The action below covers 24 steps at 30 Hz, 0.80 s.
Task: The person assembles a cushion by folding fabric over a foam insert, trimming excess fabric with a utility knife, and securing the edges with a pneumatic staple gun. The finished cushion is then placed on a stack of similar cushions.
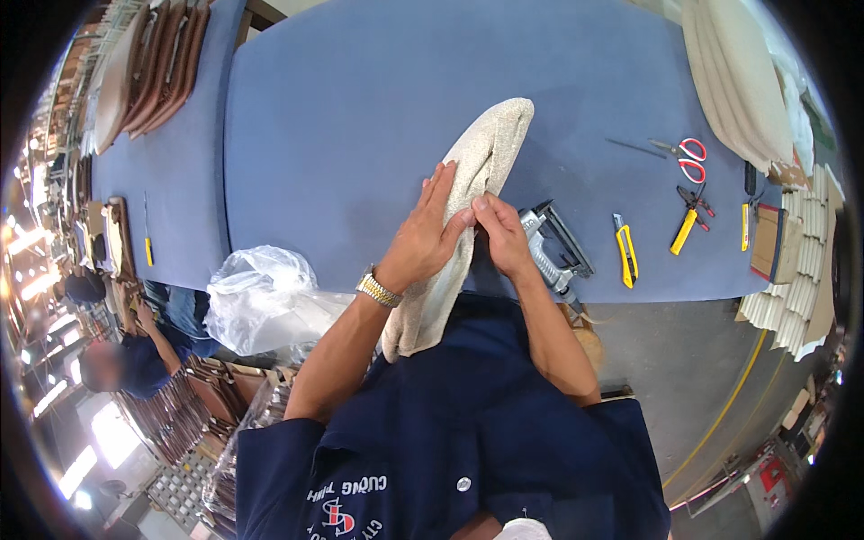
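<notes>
A beige fabric-covered pad [504, 126], long and rounded at its far end, stands tilted on edge between my hands, its near end against my lap. My left hand [421, 229] braces it, with the fingers stretched along its left face and the thumb toward its right edge. My right hand [504, 236] is closed, thumb and fingers pinching the cloth at the pad's right edge, close to my left thumb. Just right of that hand, a grey staple gun [547, 256] lies on the blue table [360, 117].
Right of the staple gun lie a yellow utility knife [625, 256], yellow-handled pliers [686, 225] and red-handled scissors [692, 162]. Beige pads [733, 81] are stacked far right, brown pads [148, 72] far left. A clear plastic bag [261, 301] hangs at the near-left edge; a co-worker [148, 355] is beyond.
</notes>
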Available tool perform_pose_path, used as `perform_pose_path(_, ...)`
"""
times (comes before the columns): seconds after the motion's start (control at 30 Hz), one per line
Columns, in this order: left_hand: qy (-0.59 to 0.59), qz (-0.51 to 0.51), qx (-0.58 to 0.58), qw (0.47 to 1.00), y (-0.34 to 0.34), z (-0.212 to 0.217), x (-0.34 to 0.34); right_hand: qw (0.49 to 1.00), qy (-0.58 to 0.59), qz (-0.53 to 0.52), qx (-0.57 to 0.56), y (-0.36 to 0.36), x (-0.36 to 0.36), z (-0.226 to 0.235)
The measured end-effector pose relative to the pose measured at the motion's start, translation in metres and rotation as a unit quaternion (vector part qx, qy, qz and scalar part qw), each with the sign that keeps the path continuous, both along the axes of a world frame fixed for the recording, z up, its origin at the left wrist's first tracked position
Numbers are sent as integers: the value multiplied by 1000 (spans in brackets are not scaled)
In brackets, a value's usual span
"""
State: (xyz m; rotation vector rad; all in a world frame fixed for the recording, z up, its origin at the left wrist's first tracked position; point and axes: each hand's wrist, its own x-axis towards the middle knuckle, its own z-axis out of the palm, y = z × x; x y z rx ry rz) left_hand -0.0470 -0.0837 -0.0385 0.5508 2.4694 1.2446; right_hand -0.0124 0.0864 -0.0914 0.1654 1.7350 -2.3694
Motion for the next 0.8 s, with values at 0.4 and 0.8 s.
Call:
perform_pose_path(0.4,-29,53,-65,996,25,9,9,761,-43,78,643,60,90,-47)
perform_pose_path(0.8,22,50,-94,994,19,7,7,942,161,5,295,92,16,106)
